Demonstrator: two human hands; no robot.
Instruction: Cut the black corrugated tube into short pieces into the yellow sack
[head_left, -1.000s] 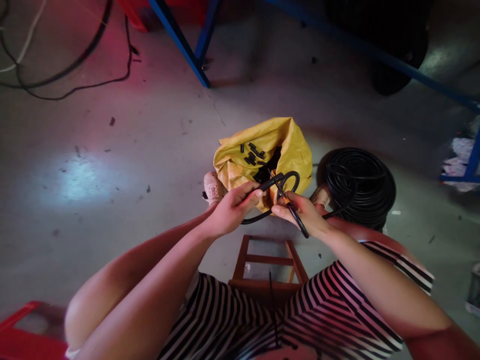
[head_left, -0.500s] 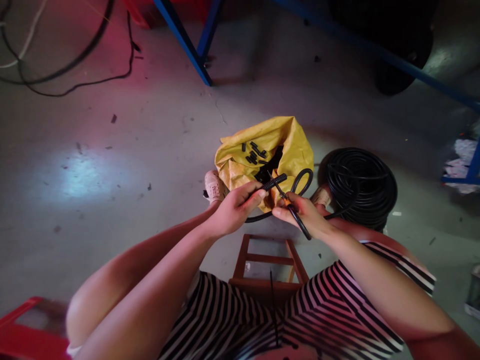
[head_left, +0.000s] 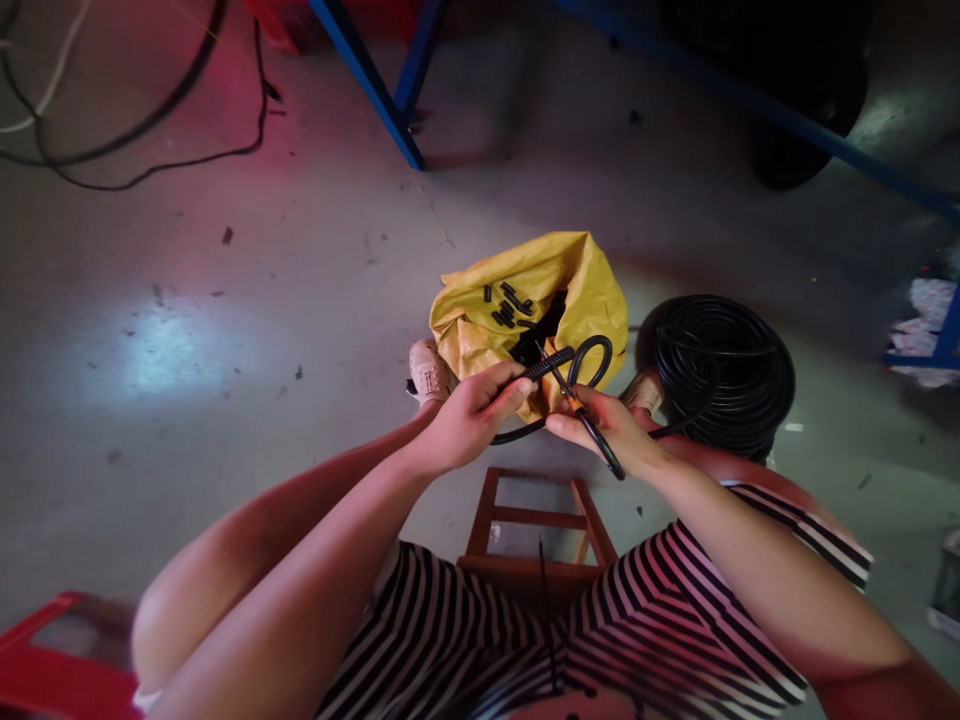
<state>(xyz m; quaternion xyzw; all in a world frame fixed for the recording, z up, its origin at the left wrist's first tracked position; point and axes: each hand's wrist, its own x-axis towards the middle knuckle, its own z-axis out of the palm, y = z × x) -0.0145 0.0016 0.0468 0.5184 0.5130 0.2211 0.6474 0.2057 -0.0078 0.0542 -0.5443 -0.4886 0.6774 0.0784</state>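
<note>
My left hand (head_left: 487,405) is closed on a black ribbed tube (head_left: 553,360), whose end sticks out to the right past the thumb. My right hand (head_left: 611,428) grips scissors (head_left: 598,437) with a black handle and orange near the pivot. One thin blade points up and left, crossing the tube near its end. A black loop (head_left: 600,345) rises above my right fingers; whether it is the other handle or bent tubing I cannot tell. Below both hands lies an open yellow bag (head_left: 592,290), with several short black tube pieces (head_left: 506,312) on its inner fold.
A thick coil of black tubing (head_left: 724,375) lies on the floor to the right. A wooden stool (head_left: 536,517) stands between the legs. Blue metal legs (head_left: 375,90) and loose cables (head_left: 172,150) are farther off. A red stool (head_left: 64,670) is at lower left.
The black loop above my right hand has shifted a little to the left, towards the tube end. Both hands stay almost where they were.
</note>
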